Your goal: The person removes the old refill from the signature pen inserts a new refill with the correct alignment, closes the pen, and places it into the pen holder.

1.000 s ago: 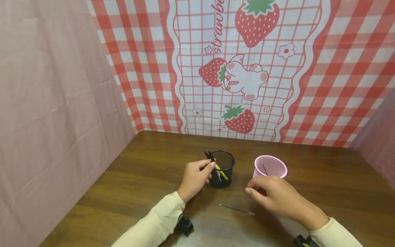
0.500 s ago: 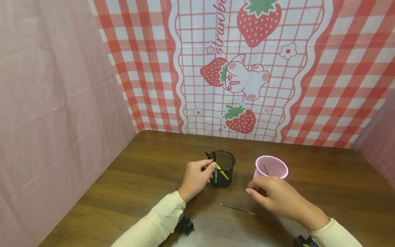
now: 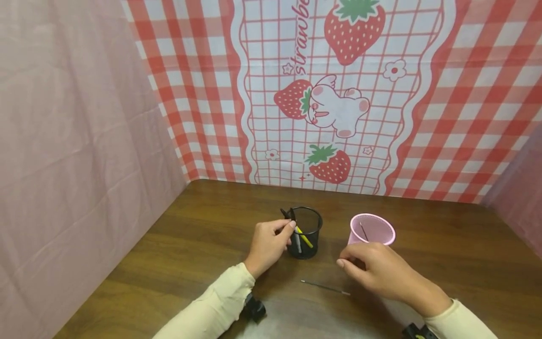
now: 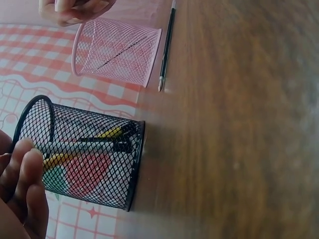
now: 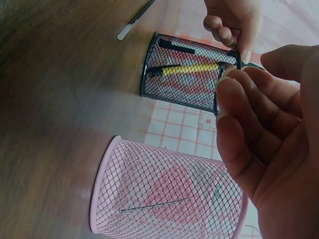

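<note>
My left hand (image 3: 268, 242) is at the rim of a black mesh pen cup (image 3: 302, 255), thumb and forefinger pinching a grey pen (image 3: 298, 244) whose black top sticks up past the fingertips. A yellow pen (image 3: 306, 240) leans inside the same cup. In front of a pink mesh pen cup (image 3: 379, 230) hovers my right hand (image 3: 381, 270), its fingers loosely bent with nothing visible between them. One thin dark pen refill (image 3: 361, 230) leans inside the pink cup. Another pen refill (image 3: 325, 286) lies on the table between the hands, also visible in the left wrist view.
Both cups stand upright on a brown wooden table (image 3: 190, 235). Behind it hangs a red-and-white checked cloth (image 3: 203, 117) with strawberries. A plain pink cloth (image 3: 84, 141) closes off the left side.
The grey pen's lower end has shifted slightly inside the black cup, and its black top has tilted a little, while my left hand pinches it. My right hand has stayed in place.
</note>
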`<state>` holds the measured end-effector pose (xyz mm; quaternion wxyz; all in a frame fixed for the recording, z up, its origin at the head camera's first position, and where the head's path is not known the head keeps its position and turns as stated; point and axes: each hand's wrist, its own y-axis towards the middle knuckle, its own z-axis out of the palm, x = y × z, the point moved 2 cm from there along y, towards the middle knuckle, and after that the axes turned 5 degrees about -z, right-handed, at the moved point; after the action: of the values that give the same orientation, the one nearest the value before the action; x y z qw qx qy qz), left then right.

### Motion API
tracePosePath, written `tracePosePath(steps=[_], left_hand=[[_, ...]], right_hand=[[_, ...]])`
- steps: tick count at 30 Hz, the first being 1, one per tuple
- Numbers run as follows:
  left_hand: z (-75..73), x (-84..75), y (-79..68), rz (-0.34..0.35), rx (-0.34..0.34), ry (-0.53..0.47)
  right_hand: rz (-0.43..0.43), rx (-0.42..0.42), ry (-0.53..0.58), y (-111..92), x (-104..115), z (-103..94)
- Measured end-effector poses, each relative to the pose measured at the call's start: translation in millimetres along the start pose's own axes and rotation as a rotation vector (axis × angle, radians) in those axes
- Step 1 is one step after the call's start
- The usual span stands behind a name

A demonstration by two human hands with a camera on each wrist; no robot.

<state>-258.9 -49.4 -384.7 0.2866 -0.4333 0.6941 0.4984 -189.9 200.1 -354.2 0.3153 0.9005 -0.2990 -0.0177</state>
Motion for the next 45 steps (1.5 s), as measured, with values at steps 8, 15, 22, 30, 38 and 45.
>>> tracePosePath(steps=[8,15,22,30,38,45], left_hand=[[-3.4,-1.8,1.8,0.149,-0.108,0.279],[-2.7,-3.9,1.6,0.136,-0.097,0.279],[-3.1,-4.3,1.0,0.099,-0.073,0.21],[-3.7,-2.8,0.8,0.069,-0.054,0.156],[-4.1,-4.4,0.8,0.118,-0.043,0.154],[-4.0,-3.1,1.1,0.162,-0.056,0.133]], right_hand=[[0.013,0.002,0.001,-1.3,-0.1,-0.9],[0.009,0.004,0.014,-1.4,0.2,0.0],[0.006,0.005,0.017,-0.1,0.2,-0.5],[0.015,0.002,0.017,-0.4,0.3,-1.7],[0.01,0.001,0.032,0.0,-0.6,-3.3],[0.003,-0.007,0.02,0.2,-1.8,-4.6]])
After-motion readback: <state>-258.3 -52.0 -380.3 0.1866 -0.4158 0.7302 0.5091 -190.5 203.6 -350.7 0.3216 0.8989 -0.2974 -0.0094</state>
